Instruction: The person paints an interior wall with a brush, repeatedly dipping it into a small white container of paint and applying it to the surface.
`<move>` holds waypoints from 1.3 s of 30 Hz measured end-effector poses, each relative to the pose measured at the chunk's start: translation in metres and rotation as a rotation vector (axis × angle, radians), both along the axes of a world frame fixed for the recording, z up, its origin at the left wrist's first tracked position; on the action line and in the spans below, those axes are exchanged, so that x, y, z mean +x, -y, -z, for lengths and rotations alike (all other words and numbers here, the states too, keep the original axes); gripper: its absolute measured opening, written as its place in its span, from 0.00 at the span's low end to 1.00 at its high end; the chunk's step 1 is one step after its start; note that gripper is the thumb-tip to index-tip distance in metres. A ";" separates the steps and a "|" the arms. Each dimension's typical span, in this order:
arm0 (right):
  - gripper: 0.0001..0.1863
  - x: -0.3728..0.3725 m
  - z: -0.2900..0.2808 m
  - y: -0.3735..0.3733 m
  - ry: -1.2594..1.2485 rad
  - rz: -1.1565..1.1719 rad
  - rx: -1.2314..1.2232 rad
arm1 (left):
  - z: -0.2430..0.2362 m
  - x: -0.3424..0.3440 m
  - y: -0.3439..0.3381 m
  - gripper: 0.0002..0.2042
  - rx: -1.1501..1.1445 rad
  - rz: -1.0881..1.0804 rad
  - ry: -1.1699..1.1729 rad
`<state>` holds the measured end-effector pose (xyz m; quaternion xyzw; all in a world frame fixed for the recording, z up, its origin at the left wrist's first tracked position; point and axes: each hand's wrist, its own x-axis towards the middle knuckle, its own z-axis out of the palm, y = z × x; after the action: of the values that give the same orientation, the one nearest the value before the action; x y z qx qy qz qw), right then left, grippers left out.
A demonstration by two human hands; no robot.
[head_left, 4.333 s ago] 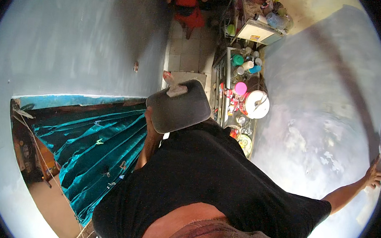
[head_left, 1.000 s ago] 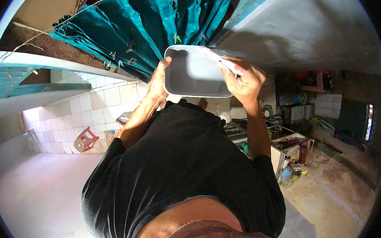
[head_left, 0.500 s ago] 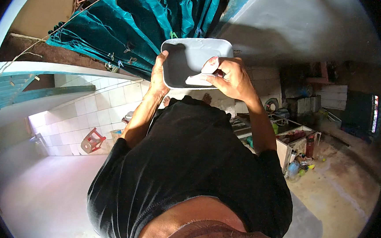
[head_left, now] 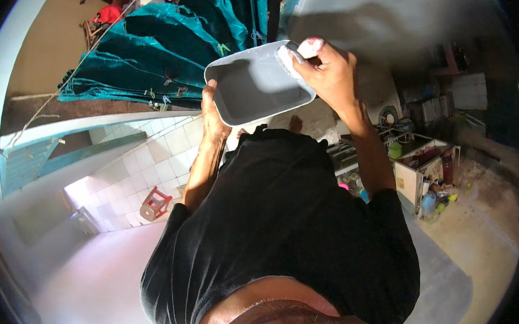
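A shallow grey rectangular plastic tub [head_left: 249, 95] with rounded corners is held up in front of me, tilted. My left hand [head_left: 213, 113] is closed on its left wall, the thumb over the rim. In my right hand [head_left: 331, 77] is a white scrub brush [head_left: 286, 61] with a pinkish-white upper part. Its pale bristled side meets the tub's inside at the far right corner. My fingers hide part of the brush. Sunlight falls on the far half of the tub's inside, and the near half is in shadow.
A teal cloth [head_left: 140, 57] hangs on a line at the far left, with clips on it. A red stool [head_left: 156, 204] stands on the tiled floor at left. To the right is a low cabinet [head_left: 407, 183] with bottles and small items beside it.
My right hand has moved the brush from the tub's near right side to its far right corner. The tub has shifted left and tilted, its right end higher in view.
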<state>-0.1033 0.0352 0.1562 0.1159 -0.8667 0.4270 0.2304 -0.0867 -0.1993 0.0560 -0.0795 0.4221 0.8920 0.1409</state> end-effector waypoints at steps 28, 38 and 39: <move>0.10 0.016 0.014 -0.024 -0.055 0.227 0.117 | 0.021 0.005 -0.012 0.30 0.026 -0.083 0.104; 0.08 0.036 -0.004 0.021 0.209 -0.081 -0.422 | 0.014 -0.005 -0.016 0.30 0.070 -0.077 0.022; 0.08 0.036 0.000 0.028 0.221 -0.078 -0.406 | 0.009 -0.005 -0.018 0.30 0.113 -0.067 0.013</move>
<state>-0.0676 0.0077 0.1559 0.0534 -0.7778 0.6112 0.1360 -0.0915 -0.1808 0.0468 -0.0913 0.3674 0.9180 0.1180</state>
